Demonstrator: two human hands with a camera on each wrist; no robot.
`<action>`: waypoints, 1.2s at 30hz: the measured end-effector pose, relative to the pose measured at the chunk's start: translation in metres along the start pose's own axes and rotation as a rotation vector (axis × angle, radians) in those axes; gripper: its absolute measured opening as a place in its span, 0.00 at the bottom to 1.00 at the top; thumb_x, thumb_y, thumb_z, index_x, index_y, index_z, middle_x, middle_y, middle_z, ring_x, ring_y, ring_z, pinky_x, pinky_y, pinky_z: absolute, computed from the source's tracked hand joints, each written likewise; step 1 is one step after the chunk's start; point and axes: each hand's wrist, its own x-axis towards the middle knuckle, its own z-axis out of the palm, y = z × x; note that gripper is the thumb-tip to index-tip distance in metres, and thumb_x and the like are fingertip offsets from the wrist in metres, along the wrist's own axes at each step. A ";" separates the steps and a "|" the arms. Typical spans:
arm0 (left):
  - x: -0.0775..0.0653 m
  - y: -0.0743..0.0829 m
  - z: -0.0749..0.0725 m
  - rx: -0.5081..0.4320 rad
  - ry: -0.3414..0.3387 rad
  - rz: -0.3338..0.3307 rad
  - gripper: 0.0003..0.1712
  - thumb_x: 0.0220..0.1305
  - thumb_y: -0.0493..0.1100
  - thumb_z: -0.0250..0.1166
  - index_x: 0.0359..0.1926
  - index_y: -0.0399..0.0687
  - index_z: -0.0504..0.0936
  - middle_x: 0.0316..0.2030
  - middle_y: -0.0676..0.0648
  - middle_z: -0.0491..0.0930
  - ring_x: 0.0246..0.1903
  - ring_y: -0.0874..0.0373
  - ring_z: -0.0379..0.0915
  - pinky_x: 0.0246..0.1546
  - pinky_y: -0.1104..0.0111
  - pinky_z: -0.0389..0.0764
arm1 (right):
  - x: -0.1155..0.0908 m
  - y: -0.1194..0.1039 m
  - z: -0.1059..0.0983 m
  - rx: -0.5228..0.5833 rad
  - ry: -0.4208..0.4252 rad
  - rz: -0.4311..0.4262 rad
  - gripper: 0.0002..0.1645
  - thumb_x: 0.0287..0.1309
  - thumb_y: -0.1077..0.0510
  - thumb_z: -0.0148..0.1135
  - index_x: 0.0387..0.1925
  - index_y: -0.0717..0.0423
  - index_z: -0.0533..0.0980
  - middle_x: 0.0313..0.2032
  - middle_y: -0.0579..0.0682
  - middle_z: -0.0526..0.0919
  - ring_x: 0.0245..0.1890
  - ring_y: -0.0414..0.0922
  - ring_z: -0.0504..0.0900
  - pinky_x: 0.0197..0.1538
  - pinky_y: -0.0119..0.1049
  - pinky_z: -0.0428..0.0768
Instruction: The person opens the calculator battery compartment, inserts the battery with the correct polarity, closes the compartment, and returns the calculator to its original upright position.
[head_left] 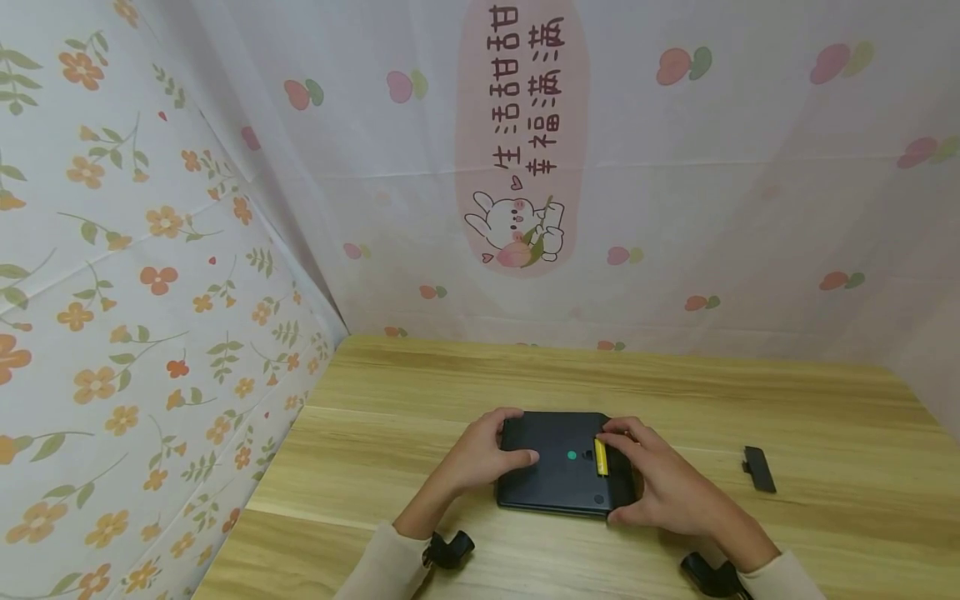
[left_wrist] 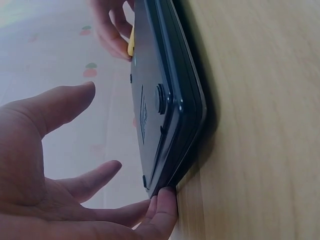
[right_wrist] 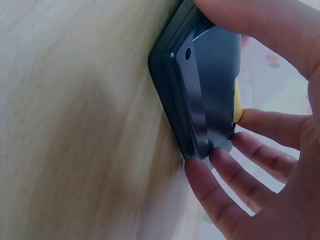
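A black calculator [head_left: 551,479] lies back side up on the table. In its back sits a yellow battery [head_left: 601,457], in an uncovered slot toward the right side. The left hand [head_left: 480,450] is at the calculator's left end, fingertips touching the far corner edge; in the left wrist view its thumb [left_wrist: 70,102] is raised apart from the back. The right hand [head_left: 667,483] spans the right end, with its thumb at the near edge and fingers [right_wrist: 215,190] toward the far side. One right fingertip touches the battery's far end.
A small black battery cover [head_left: 760,469] with a tab lies on the wooden table [head_left: 420,379] to the right. Patterned cloth walls [head_left: 360,208] enclose the table's back and left. Black wrist mounts [head_left: 450,550] stick out below both hands.
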 end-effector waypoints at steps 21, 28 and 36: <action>-0.002 0.004 -0.001 -0.021 -0.002 -0.006 0.42 0.67 0.48 0.79 0.76 0.40 0.75 0.64 0.38 0.81 0.60 0.42 0.80 0.55 0.49 0.84 | -0.001 0.001 0.000 -0.027 0.002 0.003 0.58 0.44 0.39 0.92 0.73 0.58 0.79 0.74 0.55 0.71 0.68 0.57 0.76 0.57 0.52 0.85; -0.001 0.004 -0.001 -0.023 -0.001 -0.012 0.42 0.67 0.49 0.79 0.76 0.40 0.75 0.66 0.38 0.80 0.62 0.42 0.79 0.56 0.49 0.84 | -0.002 0.000 0.000 -0.042 0.008 -0.002 0.58 0.44 0.37 0.92 0.73 0.59 0.80 0.75 0.57 0.71 0.66 0.59 0.78 0.57 0.55 0.85; -0.001 0.003 -0.002 -0.048 -0.008 -0.007 0.43 0.67 0.48 0.79 0.77 0.39 0.74 0.63 0.38 0.81 0.60 0.43 0.81 0.54 0.51 0.86 | -0.002 0.000 0.001 -0.048 0.013 0.000 0.58 0.44 0.35 0.92 0.72 0.58 0.80 0.75 0.57 0.71 0.67 0.61 0.77 0.57 0.57 0.85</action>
